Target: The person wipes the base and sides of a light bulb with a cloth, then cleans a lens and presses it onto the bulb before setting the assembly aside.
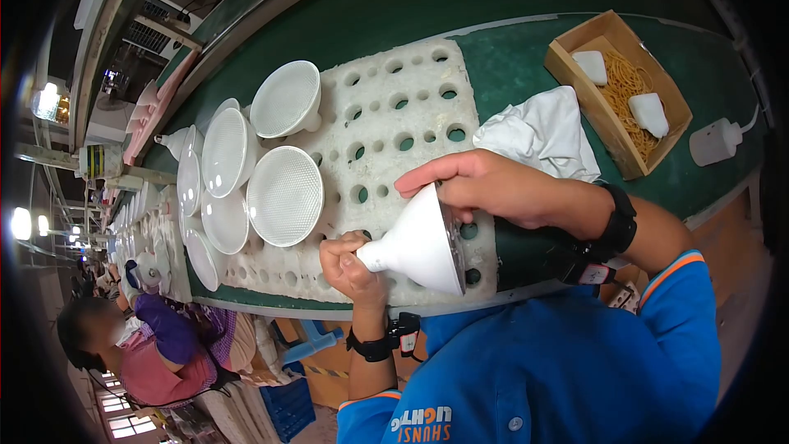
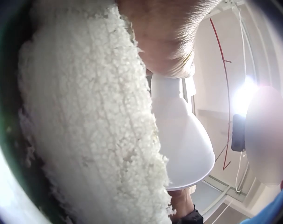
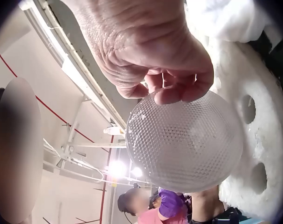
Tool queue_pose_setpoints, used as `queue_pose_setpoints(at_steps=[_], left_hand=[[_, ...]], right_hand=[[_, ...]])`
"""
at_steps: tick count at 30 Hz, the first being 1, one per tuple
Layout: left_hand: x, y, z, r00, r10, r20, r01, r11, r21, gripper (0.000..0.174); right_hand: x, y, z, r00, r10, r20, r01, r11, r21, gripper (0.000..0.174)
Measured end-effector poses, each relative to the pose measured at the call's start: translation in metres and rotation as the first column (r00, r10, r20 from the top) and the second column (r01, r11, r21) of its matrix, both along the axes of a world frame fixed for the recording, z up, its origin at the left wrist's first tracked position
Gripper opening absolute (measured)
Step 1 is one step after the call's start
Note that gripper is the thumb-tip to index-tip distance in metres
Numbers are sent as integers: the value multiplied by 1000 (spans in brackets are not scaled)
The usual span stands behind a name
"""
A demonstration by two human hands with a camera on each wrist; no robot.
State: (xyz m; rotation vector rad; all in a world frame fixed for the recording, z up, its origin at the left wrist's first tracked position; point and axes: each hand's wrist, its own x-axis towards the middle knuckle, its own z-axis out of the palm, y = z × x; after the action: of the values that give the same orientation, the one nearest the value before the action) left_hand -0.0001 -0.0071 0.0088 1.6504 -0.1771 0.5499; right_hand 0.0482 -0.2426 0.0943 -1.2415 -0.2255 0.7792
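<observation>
A white reflector lamp bulb (image 1: 421,245) is held tilted between both hands, its narrow neck to the left and its wide face to the right. My left hand (image 1: 352,270) grips the neck, with the fingers curled round it, close over the foam tray (image 1: 411,74). At the wide end, my right hand (image 1: 501,187) holds the upper rim, its index finger stretched along the top. In the right wrist view, fingertips (image 3: 168,95) rest on the edge of the clear, dimpled lens (image 3: 188,140). The left wrist view has the foam's rough side (image 2: 95,112) beside the bulb.
Several similar bulbs (image 1: 285,197) stand face up on the foam's left part. A white cloth (image 1: 538,133) lies right of it, near a wooden box (image 1: 567,74) with rubber bands and white blocks. A white bottle (image 1: 717,144) stands far right. Another person (image 1: 160,353) works at left.
</observation>
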Motion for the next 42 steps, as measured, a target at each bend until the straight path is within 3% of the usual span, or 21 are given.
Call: queue_pose_setpoints(at_steps=[2, 3, 6, 7, 10, 11, 17, 20, 23, 27, 30, 33, 36, 42], left_hand=[[0, -4, 5, 998, 61, -26, -60, 998, 27, 37], [2, -8, 9, 993, 111, -47, -108, 993, 56, 37], [4, -9, 20, 978, 173, -116, -153, 974, 166, 34], [4, -8, 24, 973, 182, -141, -151, 967, 205, 33], [-2, 0, 40, 887, 111, -449, -84, 993, 81, 31], [-4, -4, 46, 891, 116, -439, -127, 992, 3, 33], [6, 1, 13, 967, 142, -212, -145, 989, 2, 39], [2, -3, 12, 983, 97, -154, -101, 995, -20, 40], [0, -3, 12, 986, 115, -121, -110, 993, 44, 40], [1, -1, 7, 988, 87, -130, -91, 995, -27, 40], [0, -1, 6, 986, 104, -126, -106, 994, -3, 38], [1, 1, 6, 981, 120, -154, -116, 993, 39, 36], [3, 1, 8, 978, 122, -172, -116, 992, 42, 41], [2, 3, 4, 984, 83, -159, -86, 996, -13, 42]], right_hand=[[-12, 1, 2, 977, -38, 210, 44, 999, -21, 47], [-13, -2, 5, 937, -5, 350, 38, 995, -89, 58], [-22, 3, 8, 833, 6, 553, 91, 985, -148, 62], [-28, 5, 15, 849, 11, 528, 90, 982, -164, 66], [-38, 12, 13, 778, -43, 626, 126, 988, -89, 66], [-37, 11, 13, 773, -29, 634, 103, 992, -79, 71], [-31, 12, 15, 875, -100, 474, 123, 992, -18, 80], [-30, 13, 12, 830, -88, 550, 160, 984, -84, 74], [-21, 10, 13, 867, -36, 498, 132, 978, -160, 57], [-1, 8, 5, 932, 11, 362, 17, 997, -74, 41], [-1, 8, 14, 995, 22, 94, -20, 1000, -15, 41], [-7, 7, 9, 923, 56, 381, -6, 991, -132, 44], [-29, 15, 11, 838, -82, 540, 126, 991, -46, 48], [-4, 10, 9, 898, 19, 440, 34, 993, -113, 44]])
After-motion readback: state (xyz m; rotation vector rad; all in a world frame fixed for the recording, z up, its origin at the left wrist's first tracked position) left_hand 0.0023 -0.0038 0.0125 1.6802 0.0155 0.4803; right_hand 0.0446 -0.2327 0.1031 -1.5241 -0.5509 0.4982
